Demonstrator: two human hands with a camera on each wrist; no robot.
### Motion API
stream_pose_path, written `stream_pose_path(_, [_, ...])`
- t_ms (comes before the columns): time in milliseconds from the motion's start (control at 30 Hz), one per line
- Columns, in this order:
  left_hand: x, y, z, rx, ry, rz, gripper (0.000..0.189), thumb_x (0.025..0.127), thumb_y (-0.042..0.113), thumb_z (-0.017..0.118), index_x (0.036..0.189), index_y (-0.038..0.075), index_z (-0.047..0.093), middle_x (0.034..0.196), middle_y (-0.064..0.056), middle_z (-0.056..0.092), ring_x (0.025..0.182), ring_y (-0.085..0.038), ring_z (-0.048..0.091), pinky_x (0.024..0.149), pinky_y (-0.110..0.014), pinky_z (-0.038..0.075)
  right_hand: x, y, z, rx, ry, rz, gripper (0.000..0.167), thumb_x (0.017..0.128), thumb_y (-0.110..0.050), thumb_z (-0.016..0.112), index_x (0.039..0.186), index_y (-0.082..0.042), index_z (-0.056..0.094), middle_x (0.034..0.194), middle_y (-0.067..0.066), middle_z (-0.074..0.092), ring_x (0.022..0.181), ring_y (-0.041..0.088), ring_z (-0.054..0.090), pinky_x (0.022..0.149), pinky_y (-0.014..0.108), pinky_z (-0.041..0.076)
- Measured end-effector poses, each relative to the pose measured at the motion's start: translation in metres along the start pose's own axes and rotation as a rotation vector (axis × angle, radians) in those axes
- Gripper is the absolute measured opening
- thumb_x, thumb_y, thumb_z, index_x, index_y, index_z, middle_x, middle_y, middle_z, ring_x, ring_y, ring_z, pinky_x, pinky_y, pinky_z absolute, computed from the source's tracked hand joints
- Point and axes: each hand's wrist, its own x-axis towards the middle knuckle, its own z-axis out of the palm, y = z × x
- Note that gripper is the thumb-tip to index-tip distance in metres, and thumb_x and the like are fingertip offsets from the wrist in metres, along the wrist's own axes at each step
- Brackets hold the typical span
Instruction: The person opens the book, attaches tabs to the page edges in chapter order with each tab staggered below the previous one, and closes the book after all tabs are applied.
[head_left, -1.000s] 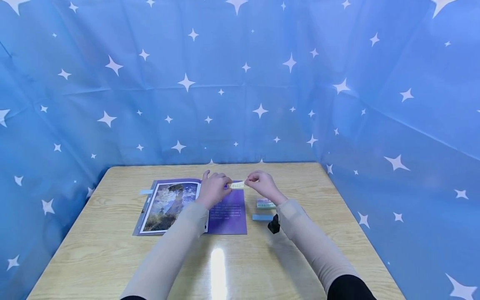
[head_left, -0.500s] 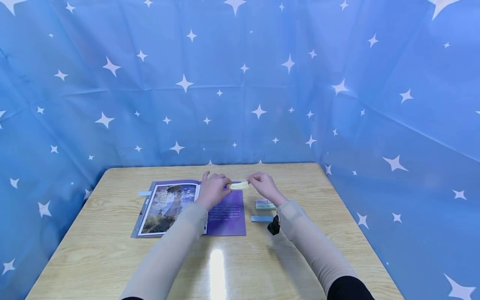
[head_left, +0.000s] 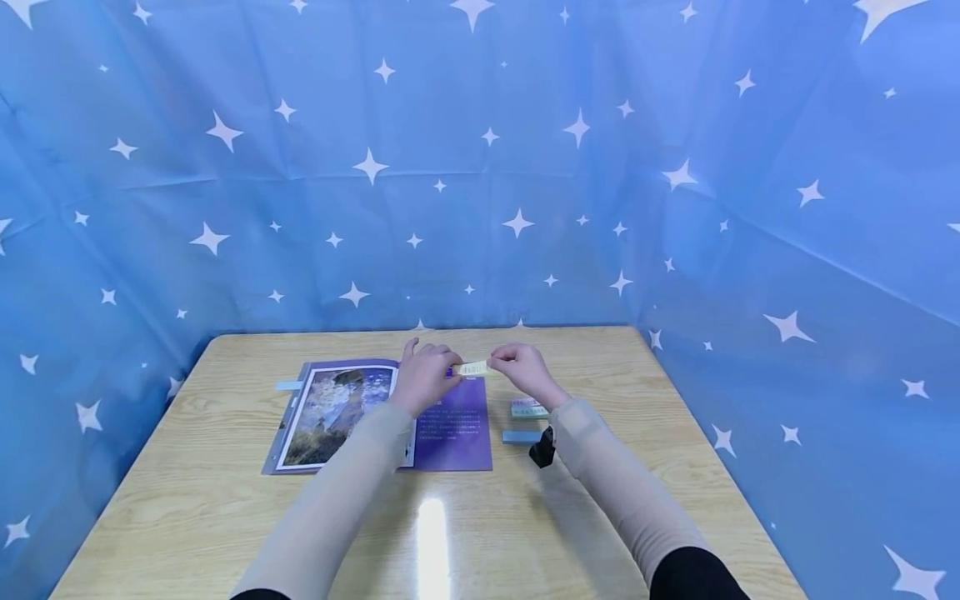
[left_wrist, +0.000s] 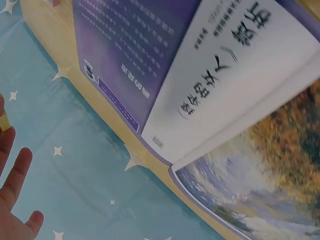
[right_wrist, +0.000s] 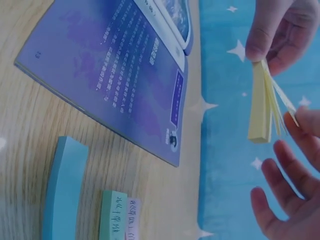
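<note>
My left hand (head_left: 426, 379) pinches one end of a pad of narrow yellow sticky notes (right_wrist: 258, 105), raised above the book's far edge. My right hand (head_left: 522, 369) is at the pad's other end. In the right wrist view, its thumb and a finger pinch the free end of a sheet (right_wrist: 284, 97), which is fanned away from the block. Several sheets splay between them. Below lies an open book (head_left: 453, 429), with a painting on its left page and a purple text page on the right. In the left wrist view, only part of the left hand (left_wrist: 15, 200) shows at the edge.
Right of the book lie a blue sticky-note pad (right_wrist: 65, 190), a green pad (right_wrist: 113, 215) and a pink-purple pad (right_wrist: 133, 217), the last two with handwriting. A light blue tab (head_left: 288, 385) sticks out from the book's left edge. A starry blue curtain (head_left: 480, 167) surrounds the wooden table (head_left: 600, 533).
The right fingers shifted slightly right half a second ago and are now back left, closer to the left hand. The left hand has stayed almost still with the yellow pad.
</note>
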Motion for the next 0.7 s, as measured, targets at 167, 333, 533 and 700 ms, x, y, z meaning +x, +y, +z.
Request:
stream_pose_path(167, [-0.001, -0.004, -0.001, 0.002, -0.012, 0.014, 0.023, 0.085, 0.034, 0.074, 0.105, 0.023, 0.074, 0.104, 0.008, 0.069, 0.099, -0.016, 0.061, 0.113, -0.055, 0.019, 0.001, -0.004, 0.002, -0.042, -0.001, -0.02, 0.024, 0.094, -0.022, 0.064, 0.092, 0.0, 0.074, 0.118, 0.011, 0.064, 0.112, 0.028, 0.057, 0.09, 0.046, 0.049])
stream_pose_path(333, [0.0, -0.007, -0.003, 0.003, -0.021, 0.031, 0.024, 0.084, 0.035, 0.075, 0.105, 0.023, 0.074, 0.104, 0.007, 0.069, 0.1, -0.016, 0.061, 0.113, -0.056, 0.016, 0.002, -0.01, 0.002, -0.064, 0.0, -0.008, 0.024, 0.093, -0.022, 0.064, 0.093, 0.0, 0.074, 0.12, 0.01, 0.064, 0.115, 0.028, 0.056, 0.095, 0.047, 0.047])
stream_pose_path(533, [0.003, -0.012, -0.01, 0.034, -0.024, 0.046, 0.023, 0.085, 0.033, 0.074, 0.106, 0.022, 0.074, 0.105, 0.006, 0.069, 0.104, -0.018, 0.061, 0.113, -0.058, 0.016, 0.006, -0.022, 0.003, -0.095, 0.01, -0.023, 0.024, 0.092, -0.025, 0.066, 0.095, -0.002, 0.074, 0.119, 0.009, 0.065, 0.118, 0.029, 0.055, 0.098, 0.047, 0.045])
stream_pose_path(700, [0.001, -0.017, -0.009, 0.03, -0.029, 0.05, 0.025, 0.085, 0.034, 0.074, 0.107, 0.02, 0.074, 0.105, 0.005, 0.069, 0.104, -0.019, 0.061, 0.114, -0.058, 0.015, 0.005, -0.028, 0.007, -0.102, 0.014, -0.036, 0.02, 0.092, -0.021, 0.067, 0.09, -0.003, 0.074, 0.118, 0.01, 0.065, 0.118, 0.029, 0.055, 0.098, 0.046, 0.045])
